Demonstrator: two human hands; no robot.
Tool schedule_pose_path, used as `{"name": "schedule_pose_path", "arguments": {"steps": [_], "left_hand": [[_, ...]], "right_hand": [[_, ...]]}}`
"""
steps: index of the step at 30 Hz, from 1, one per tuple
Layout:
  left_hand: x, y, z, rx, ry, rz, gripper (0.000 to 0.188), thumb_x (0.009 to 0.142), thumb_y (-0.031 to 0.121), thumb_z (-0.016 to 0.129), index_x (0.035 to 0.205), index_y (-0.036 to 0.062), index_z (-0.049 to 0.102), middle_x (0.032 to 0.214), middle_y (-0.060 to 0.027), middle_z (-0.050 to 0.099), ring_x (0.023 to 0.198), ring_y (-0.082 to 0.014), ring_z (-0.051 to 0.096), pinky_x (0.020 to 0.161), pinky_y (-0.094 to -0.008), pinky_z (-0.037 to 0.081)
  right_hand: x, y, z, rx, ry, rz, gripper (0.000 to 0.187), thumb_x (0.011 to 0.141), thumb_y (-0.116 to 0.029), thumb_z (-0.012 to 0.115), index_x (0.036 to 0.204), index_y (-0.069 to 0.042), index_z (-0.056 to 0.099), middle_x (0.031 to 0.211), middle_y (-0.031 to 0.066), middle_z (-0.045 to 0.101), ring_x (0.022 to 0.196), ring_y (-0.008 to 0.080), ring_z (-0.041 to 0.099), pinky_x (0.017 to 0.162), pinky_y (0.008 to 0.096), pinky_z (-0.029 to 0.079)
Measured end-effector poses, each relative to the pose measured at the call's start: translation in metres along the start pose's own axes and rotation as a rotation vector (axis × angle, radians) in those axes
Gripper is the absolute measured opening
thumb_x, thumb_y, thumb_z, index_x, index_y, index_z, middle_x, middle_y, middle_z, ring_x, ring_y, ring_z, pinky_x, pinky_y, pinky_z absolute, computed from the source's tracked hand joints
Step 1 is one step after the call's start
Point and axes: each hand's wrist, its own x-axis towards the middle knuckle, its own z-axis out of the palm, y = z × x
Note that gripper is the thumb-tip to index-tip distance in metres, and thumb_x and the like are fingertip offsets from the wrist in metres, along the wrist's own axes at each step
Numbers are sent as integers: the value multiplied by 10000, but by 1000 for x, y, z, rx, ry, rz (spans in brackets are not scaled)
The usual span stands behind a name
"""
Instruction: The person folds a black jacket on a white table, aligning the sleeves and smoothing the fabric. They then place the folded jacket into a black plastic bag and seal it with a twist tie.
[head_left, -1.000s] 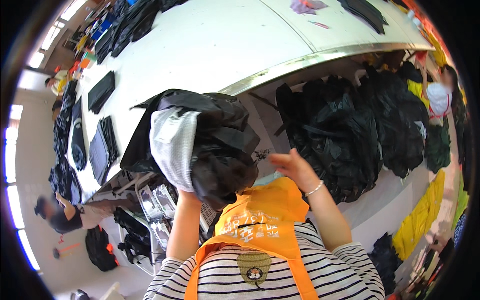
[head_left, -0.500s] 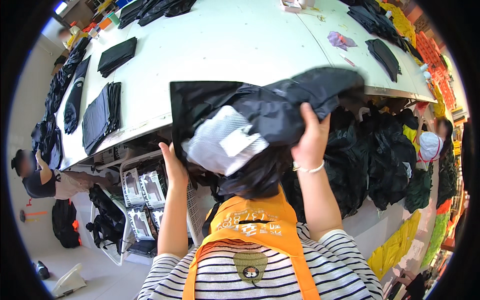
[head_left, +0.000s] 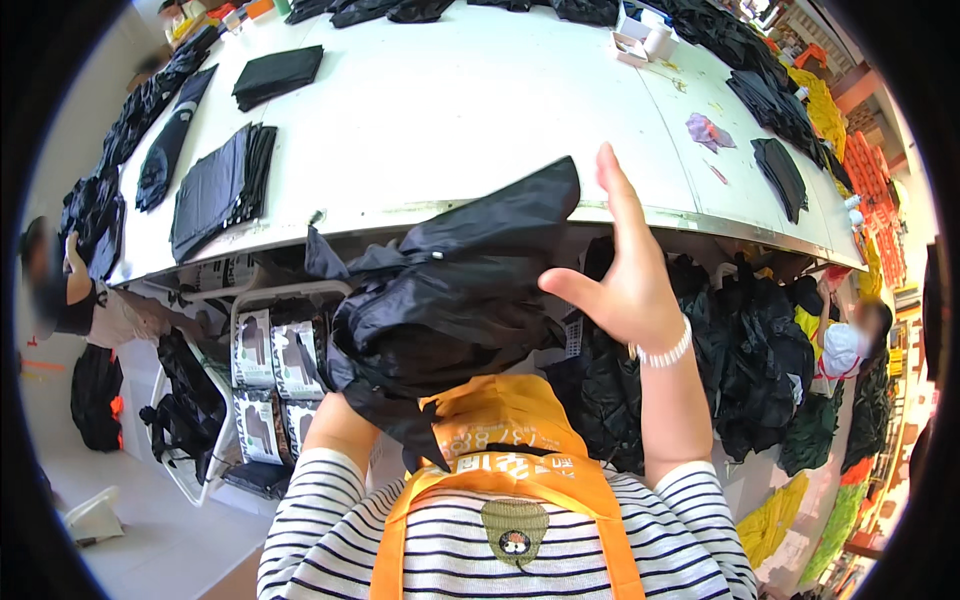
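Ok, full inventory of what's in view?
Table: one, white, upper centre
Flat folded stacks: two, black, table's left part
Folded bundle: at least one, black, table's right part
Small cloth: one, lilac, table's right part
Box: at least one, white, table's far right
Loose garments: several, black, table's outer edges
Packages: at least four, white and black, left side
Bunched garments: many, mostly black, right, below table
Yellow cloth: one, yellow, lower right
Other people: at least three, outer rims
Crumpled garment: one, black, centre
Apron: one, orange, lower centre
Right hand: one, bare, right of centre
Left hand: one, hidden by crumpled garment
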Motion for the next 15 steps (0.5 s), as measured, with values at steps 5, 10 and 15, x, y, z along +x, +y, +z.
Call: {"name": "schedule_pose_path", "arguments": {"steps": [5,10,15], "left_hand": [[5,17,-10,-66,-117,-30,441,978,343,419,1330,78,401,1310,-91,472,1177,-222,469,1024,-370,346],[3,23,-21,4,-174,-25,482,976,333,414,1385,83,356,1380,-90,425,1242,-232,425,1070,-371,308],[3,16,-9,613,-236,194,530,975,324,409,1440,88,312,1449,-89,378,1306,-243,381,1115,-372,271]], "right_hand": [[-41,33,31,411,-301,476,420,820,-219,738,1116,35,584,1032,136,662,931,167,599,846,285,458],[-43,42,23,264,341,298,195,875,-58,640,1047,31,617,919,72,671,846,130,597,789,270,472],[-41,52,-12,122,336,283,216,905,-88,618,1085,27,585,985,64,655,909,123,573,862,263,441]]}}
